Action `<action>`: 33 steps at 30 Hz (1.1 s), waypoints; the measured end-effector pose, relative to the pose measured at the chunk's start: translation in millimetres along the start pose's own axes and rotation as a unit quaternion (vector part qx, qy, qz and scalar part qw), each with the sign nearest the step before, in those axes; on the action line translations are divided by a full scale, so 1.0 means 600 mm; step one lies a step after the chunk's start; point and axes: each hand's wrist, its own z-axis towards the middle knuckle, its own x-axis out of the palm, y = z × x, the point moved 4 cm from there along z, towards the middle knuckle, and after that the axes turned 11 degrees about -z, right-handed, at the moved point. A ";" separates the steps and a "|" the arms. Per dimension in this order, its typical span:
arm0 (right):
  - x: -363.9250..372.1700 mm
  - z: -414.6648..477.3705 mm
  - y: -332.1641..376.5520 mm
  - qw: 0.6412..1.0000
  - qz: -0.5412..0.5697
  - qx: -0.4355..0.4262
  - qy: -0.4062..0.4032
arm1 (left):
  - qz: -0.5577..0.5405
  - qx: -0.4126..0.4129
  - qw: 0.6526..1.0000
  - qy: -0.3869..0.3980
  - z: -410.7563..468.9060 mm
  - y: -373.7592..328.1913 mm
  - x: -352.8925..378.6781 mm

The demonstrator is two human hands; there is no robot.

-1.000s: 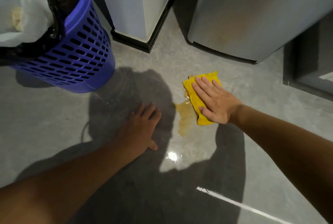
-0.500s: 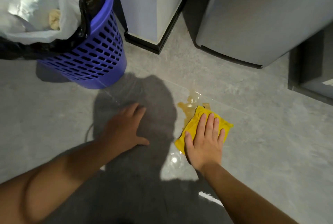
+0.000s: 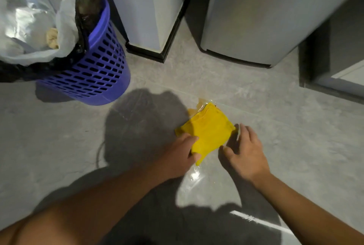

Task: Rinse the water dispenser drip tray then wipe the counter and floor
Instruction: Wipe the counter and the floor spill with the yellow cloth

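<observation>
A folded yellow cloth (image 3: 208,132) lies flat on the grey tiled floor (image 3: 285,130) a little right of the frame's middle. It is plain, bright and squarish, one corner pointing toward the top of the frame. At that upper corner a thin amber puddle (image 3: 198,106) shows past the cloth's edge, and a wet glint (image 3: 194,175) sits on the tile just below the cloth.

The person's left hand (image 3: 180,155) pinches the cloth's lower left edge, thumb on top and fingers curled. The right hand (image 3: 246,152) is just beside the cloth's right edge, fingers spread and loosely bent, grasping nothing; whether the tips touch the cloth cannot be told.

In the upper left stands a blue perforated bin (image 3: 102,75) with a black liner (image 3: 84,14) and a clear plastic bag (image 3: 31,16). A white cabinet (image 3: 141,4) with a black base and a grey appliance (image 3: 266,14) fill the top.
</observation>
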 end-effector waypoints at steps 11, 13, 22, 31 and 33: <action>0.026 -0.046 -0.123 0.979 -0.146 0.064 0.125 | 0.344 -0.124 0.925 -0.105 0.175 0.005 -0.127; 0.027 -0.046 -0.125 0.981 -0.142 0.062 0.121 | 0.364 -0.110 0.920 -0.095 0.197 -0.006 -0.107; 0.017 -0.052 -0.125 0.979 -0.138 0.062 0.135 | 0.425 0.089 0.900 0.039 0.214 -0.002 -0.035; -0.029 -0.077 -0.222 0.980 -0.087 0.101 0.150 | 0.362 0.143 0.919 0.061 0.101 0.048 0.008; -0.030 -0.098 -0.252 0.968 -0.142 0.132 0.159 | 0.347 0.112 0.929 0.056 0.110 0.051 0.001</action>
